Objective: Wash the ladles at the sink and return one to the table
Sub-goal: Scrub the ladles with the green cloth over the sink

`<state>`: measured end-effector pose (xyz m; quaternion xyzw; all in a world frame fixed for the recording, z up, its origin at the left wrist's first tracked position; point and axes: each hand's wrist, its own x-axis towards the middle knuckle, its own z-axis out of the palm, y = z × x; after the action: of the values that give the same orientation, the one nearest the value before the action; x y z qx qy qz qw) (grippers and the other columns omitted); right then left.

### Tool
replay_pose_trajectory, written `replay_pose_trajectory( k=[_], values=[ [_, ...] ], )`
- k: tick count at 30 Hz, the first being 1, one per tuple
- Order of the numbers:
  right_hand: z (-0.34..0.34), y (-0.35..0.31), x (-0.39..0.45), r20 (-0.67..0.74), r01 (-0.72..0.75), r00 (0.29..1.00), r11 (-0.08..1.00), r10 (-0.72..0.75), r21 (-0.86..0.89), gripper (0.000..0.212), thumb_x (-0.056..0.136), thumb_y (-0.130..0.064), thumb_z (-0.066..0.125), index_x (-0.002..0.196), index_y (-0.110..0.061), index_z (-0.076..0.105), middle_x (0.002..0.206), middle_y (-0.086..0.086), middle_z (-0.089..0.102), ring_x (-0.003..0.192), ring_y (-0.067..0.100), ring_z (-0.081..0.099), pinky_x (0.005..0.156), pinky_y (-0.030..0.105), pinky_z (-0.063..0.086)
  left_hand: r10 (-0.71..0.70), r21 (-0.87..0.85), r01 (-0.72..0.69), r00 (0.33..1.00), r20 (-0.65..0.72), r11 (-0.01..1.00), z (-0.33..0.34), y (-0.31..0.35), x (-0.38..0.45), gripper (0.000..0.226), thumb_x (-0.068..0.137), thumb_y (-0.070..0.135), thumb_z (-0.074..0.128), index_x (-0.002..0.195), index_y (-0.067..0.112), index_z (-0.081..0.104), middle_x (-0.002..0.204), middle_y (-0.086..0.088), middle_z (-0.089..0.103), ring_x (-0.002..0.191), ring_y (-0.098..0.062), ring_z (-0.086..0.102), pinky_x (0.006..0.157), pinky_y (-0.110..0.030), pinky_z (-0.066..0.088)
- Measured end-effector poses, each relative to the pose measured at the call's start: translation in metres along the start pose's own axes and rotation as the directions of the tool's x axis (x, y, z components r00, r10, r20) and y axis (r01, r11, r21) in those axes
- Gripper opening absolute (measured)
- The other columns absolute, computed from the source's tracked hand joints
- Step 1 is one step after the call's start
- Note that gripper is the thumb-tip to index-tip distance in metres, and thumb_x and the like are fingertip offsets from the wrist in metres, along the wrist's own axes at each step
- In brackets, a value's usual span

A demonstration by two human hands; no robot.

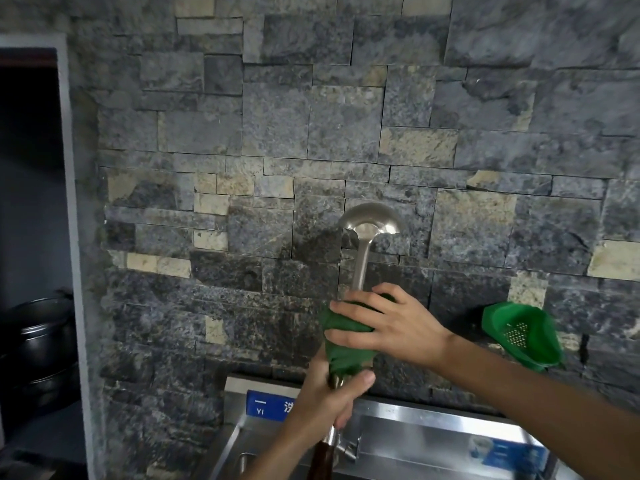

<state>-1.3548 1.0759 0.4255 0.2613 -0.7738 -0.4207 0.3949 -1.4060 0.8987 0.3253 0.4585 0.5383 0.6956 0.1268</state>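
While I hold the ladle [367,237] upright over the sink [415,427], left hand [325,400] gripping its handle, right hand [388,323] clutching green cloth [346,348] around shaft.

Green strainer [523,336] leaning against stone wall [311,133]; black pots [38,341] far left.

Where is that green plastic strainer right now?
In the head view the green plastic strainer sits at the right, leaning against the stone wall, above the steel sink.
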Motion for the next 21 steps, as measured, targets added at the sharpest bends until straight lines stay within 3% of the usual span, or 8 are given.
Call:
replay_pose_trajectory(
  k=[4,8,11,14,18,21],
  values=[
    [0.000,0.003,0.002,-0.008,0.014,1.000,0.999,-0.014,-0.037,0.035,0.109,-0.024,0.042,0.135,-0.042,0.056,0.144,-0.006,0.060,0.128,0.020,0.060,0.100,0.036,0.038,-0.021,0.041,0.022,1.000,-0.012,0.999,-0.003,-0.008,-0.004,0.034,0.086,0.029,0.075,0.114,0.026,0.057,0.063,-0.002,0.055,0.035,-0.012,0.040,0.038,-0.021,0.033],
    [-0.003,0.012,0.009,0.046,0.010,0.999,0.998,-0.007,-0.061,0.035,0.105,-0.024,0.048,0.134,-0.040,0.059,0.143,-0.006,0.061,0.129,0.020,0.058,0.103,0.037,0.036,-0.108,-0.019,0.106,0.990,-0.089,0.994,-0.005,-0.008,0.005,0.042,0.075,0.043,0.079,0.090,0.011,0.056,0.050,-0.001,0.042,0.039,-0.012,0.034,0.043,-0.026,0.028],
    [-0.006,0.019,0.012,0.107,0.024,0.994,0.997,-0.016,-0.068,0.039,0.105,-0.022,0.043,0.136,-0.038,0.059,0.143,-0.005,0.060,0.132,0.021,0.057,0.105,0.038,0.035,-0.108,-0.039,0.106,0.993,-0.049,0.994,-0.006,0.000,0.016,0.030,0.085,0.037,0.073,0.080,0.012,0.055,0.048,-0.001,0.032,0.038,-0.012,0.024,0.040,-0.024,0.020],
    [-0.011,0.025,0.006,0.148,0.027,0.989,0.998,-0.017,-0.064,0.056,0.110,-0.015,0.017,0.137,-0.040,0.058,0.145,-0.005,0.059,0.132,0.021,0.056,0.104,0.038,0.035,-0.073,0.034,0.074,0.997,-0.011,0.997,-0.006,0.000,0.016,0.038,0.093,0.038,0.066,0.098,0.002,0.056,0.046,-0.002,0.034,0.033,-0.013,0.024,0.037,-0.024,0.021],
    [-0.012,0.022,-0.001,0.132,0.030,0.991,0.998,-0.022,-0.057,0.053,0.111,-0.016,0.020,0.140,-0.042,0.056,0.147,-0.005,0.057,0.132,0.021,0.056,0.104,0.037,0.036,-0.160,0.008,0.160,0.987,0.023,0.987,-0.004,-0.004,0.009,0.047,0.099,0.039,0.054,0.116,-0.004,0.046,0.055,0.001,0.032,0.036,-0.010,0.022,0.036,-0.029,0.018],
    [-0.013,0.019,-0.003,0.062,-0.042,0.997,0.999,0.044,-0.032,0.052,0.110,-0.015,0.024,0.140,-0.041,0.057,0.146,-0.004,0.058,0.130,0.022,0.058,0.101,0.037,0.037,-0.187,0.027,0.186,0.981,0.054,0.982,-0.005,-0.004,0.013,0.058,0.094,0.050,0.056,0.113,-0.003,0.049,0.064,0.001,0.045,0.043,-0.013,0.035,0.047,-0.028,0.034]
  ],
)
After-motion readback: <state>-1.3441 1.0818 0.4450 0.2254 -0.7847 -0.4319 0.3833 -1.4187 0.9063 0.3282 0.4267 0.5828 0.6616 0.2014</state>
